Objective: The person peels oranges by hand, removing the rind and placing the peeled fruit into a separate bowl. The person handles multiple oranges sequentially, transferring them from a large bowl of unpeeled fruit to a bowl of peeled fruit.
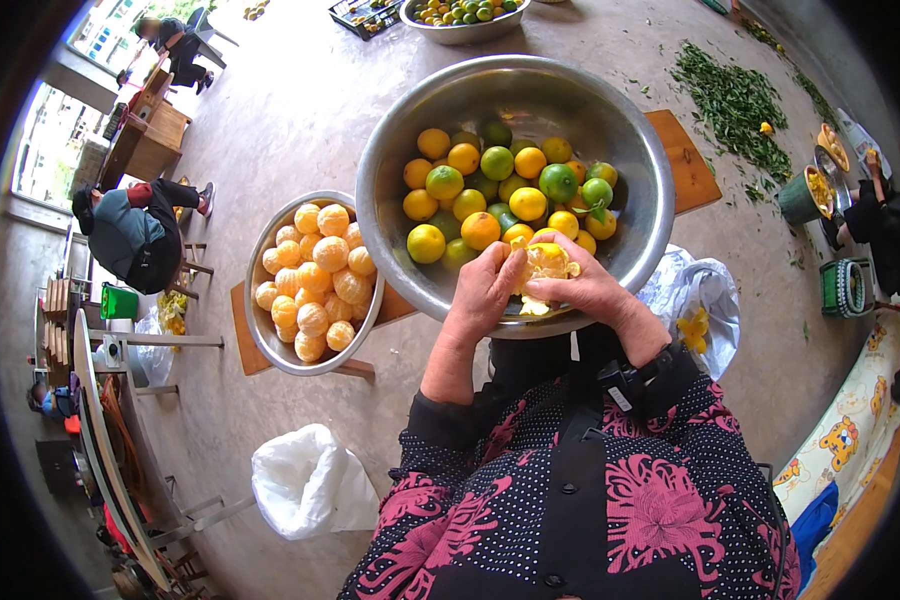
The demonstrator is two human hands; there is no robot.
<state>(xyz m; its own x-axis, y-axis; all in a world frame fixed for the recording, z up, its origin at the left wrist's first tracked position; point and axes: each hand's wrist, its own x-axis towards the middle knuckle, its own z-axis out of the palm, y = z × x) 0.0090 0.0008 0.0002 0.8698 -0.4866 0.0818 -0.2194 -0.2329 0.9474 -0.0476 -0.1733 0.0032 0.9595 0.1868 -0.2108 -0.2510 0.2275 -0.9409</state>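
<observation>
Between my two hands is a partly peeled citrus fruit (pixel 546 264), held over the near rim of a large metal basin (pixel 390 150). My right hand (pixel 589 285) grips the fruit from the right. The fingers of my left hand (pixel 489 281) pinch a flap of its peel on the left side. Some loosened peel hangs below the fruit, pale side showing. Unpeeled green and orange citrus fruits (pixel 497 163) fill the bottom of the basin. To the left, a smaller metal bowl (pixel 259 330) holds several peeled fruits (pixel 331 253).
A wooden bench (pixel 679 154) supports both vessels. A white sack (pixel 307 480) stands on the floor at left; a white bag (pixel 709 292) with peel on it lies right of the basin. Leaves (pixel 742 105) are strewn farther off. People sit at left (pixel 131 232) and right (pixel 881 217).
</observation>
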